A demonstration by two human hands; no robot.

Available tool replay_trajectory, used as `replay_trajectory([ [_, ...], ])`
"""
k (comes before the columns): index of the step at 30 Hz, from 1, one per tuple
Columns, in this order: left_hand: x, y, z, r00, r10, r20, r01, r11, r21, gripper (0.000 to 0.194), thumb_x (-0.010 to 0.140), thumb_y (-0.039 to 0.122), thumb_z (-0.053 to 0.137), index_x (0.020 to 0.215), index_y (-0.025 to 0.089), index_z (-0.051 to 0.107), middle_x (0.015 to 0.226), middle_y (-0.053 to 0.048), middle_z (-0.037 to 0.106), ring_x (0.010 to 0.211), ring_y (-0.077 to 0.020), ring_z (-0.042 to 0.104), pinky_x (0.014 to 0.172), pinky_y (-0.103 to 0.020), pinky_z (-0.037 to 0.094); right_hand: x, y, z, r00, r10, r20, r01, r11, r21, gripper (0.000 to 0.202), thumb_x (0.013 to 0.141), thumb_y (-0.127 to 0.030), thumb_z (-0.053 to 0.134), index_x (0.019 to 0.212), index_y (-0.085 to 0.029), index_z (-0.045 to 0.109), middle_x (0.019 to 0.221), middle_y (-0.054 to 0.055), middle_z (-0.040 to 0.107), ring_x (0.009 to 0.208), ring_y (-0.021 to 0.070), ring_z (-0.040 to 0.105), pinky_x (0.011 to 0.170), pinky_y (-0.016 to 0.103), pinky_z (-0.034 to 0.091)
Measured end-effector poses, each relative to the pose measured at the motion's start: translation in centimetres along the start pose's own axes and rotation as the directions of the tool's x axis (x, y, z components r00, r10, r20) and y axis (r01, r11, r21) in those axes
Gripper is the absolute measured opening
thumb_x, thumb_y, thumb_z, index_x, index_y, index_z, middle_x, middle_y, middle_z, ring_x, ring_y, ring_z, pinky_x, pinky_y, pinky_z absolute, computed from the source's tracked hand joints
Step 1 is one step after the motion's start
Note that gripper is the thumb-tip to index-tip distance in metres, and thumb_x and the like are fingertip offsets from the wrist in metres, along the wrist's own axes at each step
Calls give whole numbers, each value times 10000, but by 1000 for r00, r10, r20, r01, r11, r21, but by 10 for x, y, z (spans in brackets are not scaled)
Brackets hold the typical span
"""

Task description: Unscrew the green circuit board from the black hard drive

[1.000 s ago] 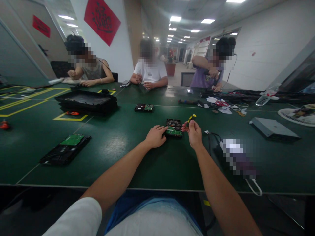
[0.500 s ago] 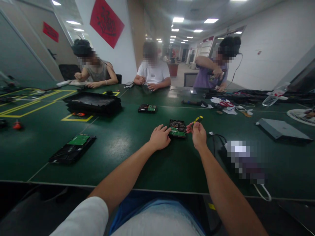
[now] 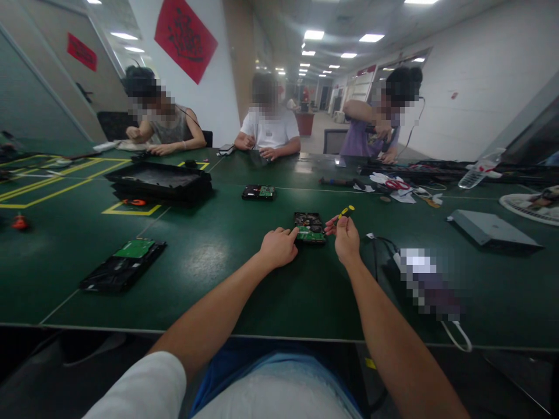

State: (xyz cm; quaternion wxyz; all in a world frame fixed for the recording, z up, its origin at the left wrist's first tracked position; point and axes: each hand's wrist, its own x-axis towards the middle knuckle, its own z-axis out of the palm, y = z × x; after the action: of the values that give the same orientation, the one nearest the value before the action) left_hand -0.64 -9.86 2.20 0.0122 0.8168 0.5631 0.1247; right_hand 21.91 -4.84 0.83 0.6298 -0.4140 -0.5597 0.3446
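A hard drive [image 3: 309, 227] with a green circuit board along its near side lies flat on the green table. At its left edge, my left hand [image 3: 278, 248] rests on the table with the fingers curled and the index fingertip against the drive. My right hand [image 3: 347, 238] is closed around a screwdriver [image 3: 345, 213] with a yellow and black handle, just right of the drive. The screwdriver's handle end points up and away; its tip is hidden by the fingers or too small to make out.
Another hard drive [image 3: 258, 192] lies farther back, and a black case with a green board [image 3: 124, 265] at left. A black tray [image 3: 159, 180] stands behind that. At right are a blurred-out device [image 3: 430, 282], a grey metal box [image 3: 493, 230] and red scissors [image 3: 396, 183]. Three people sit opposite.
My left hand's fingers have curled in from a flatter, more spread pose at the drive's edge. The right hand still holds the screwdriver beside the drive. The whole view has shifted slightly.
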Motion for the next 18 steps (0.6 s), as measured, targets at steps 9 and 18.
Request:
replay_trajectory([
  [9,-14,0,-19,1000,-11,26,10,998,70,408,997,447,575,1319,208,646,1205,-136,734,1173,-326,636,978,-431,510,-2,-2,11,1000,5,22,-6,1000,31,480,960,-685,567,1014,-210,612,896,34,738,712,162,736,709,329,636],
  [18,-10,0,-8,998,-60,5,60,998,-5,395,1000,498,598,1263,204,598,1287,-132,692,1214,-321,623,975,-425,515,-4,-2,7,998,-57,-16,53,982,-182,482,968,-599,608,1225,-193,629,1012,74,768,746,197,775,642,323,656],
])
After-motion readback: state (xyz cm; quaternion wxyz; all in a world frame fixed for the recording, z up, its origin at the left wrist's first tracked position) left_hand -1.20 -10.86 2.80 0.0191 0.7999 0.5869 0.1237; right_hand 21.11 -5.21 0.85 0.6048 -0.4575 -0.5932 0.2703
